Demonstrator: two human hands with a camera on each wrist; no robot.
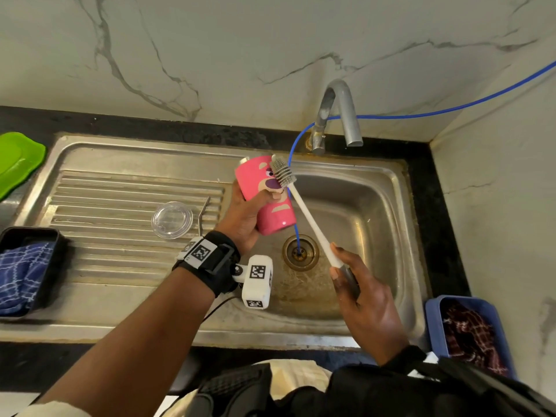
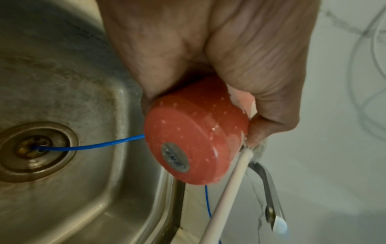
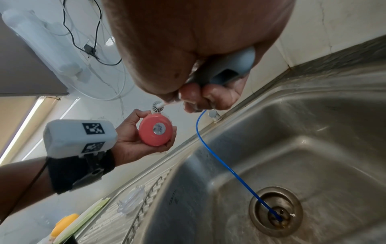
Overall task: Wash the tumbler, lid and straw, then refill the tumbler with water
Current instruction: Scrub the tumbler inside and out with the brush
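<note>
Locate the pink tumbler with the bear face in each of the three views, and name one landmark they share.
Head: pink tumbler with the bear face, centre of picture, tilted over the steel sink, gripped by the left hand.
Left wrist: its round base fills the centre, below the palm.
Right wrist: small, left of centre, base toward the camera.
Shared landmark: the round brass-coloured drain with the thin blue tube running into it.

Pink tumbler (image 1: 264, 195), white brush (image 1: 304, 209), blue tube (image 1: 296, 233), perhaps chequered cloths (image 1: 21, 272).
</note>
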